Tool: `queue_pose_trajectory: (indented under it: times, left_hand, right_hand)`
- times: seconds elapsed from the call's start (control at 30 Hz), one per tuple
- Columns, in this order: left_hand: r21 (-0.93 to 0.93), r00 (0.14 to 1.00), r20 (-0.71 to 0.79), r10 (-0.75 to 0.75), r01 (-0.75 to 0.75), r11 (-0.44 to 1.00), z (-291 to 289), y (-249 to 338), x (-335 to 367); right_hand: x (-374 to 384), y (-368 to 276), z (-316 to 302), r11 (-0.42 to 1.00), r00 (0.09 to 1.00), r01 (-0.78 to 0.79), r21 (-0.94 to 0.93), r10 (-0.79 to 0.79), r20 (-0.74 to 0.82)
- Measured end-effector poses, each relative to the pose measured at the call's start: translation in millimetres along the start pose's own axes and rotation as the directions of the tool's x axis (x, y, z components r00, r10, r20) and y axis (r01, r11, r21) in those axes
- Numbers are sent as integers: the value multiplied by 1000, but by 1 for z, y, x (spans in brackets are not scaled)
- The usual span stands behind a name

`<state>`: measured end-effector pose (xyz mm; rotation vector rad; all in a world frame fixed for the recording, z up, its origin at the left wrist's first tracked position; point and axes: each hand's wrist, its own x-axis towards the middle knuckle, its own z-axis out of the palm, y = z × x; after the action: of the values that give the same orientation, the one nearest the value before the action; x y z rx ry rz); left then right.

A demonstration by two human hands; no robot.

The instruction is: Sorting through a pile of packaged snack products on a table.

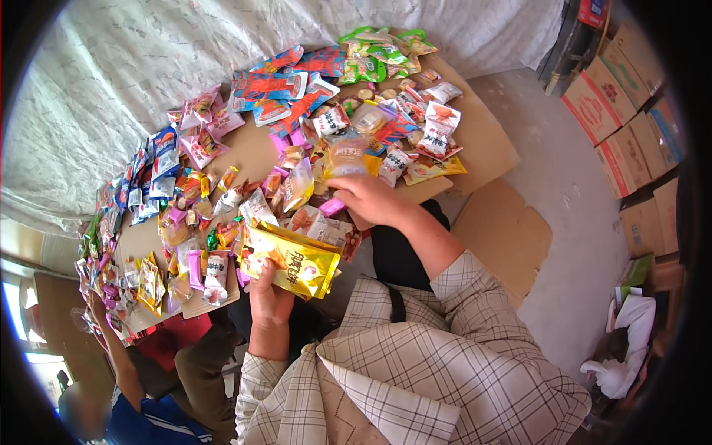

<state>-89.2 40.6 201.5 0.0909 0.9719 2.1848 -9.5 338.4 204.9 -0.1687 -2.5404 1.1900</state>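
My left hand (pixel 271 298) is closed around the lower edge of shiny yellow snack packets (pixel 297 256), thumb on the front one; they seem to lie stacked together. My right hand (pixel 368 199) reaches over the near edge of the cardboard-topped table, fingers bent against the bottom of a clear, yellow-edged snack packet (pixel 348 158) with an orange-brown piece inside. Its fingertips are partly hidden. Just below the thumb lies a small pink-wrapped sweet (pixel 331 208). White-and-red packets (pixel 326 228) lie between my two hands.
Piles cover the cardboard sheet (pixel 486 141): green bags (pixel 382 55), red-and-blue bags (pixel 285 85), pink bags (pixel 202 133), blue bags (pixel 156 167) and loose sweets. At the lower left, a co-worker's arm (pixel 122 363) reaches to the table. Cardboard boxes (pixel 634 148) stand stacked at right.
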Motion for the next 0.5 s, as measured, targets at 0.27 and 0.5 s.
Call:
queue_pose_trajectory:
  times: [0.27, 0.5]
  left_hand:
    - [-28, 992, -85, -91, 89, 996, -10, -14, -7]
    - [-13, 995, -22, -100, 100, 995, -1, -14, -14]
  right_hand:
    - [14, 9, 0, 869, 995, -66, -491, 96, 37]
    - [50, 19, 22, 693, 999, 5, -721, 19, 25]
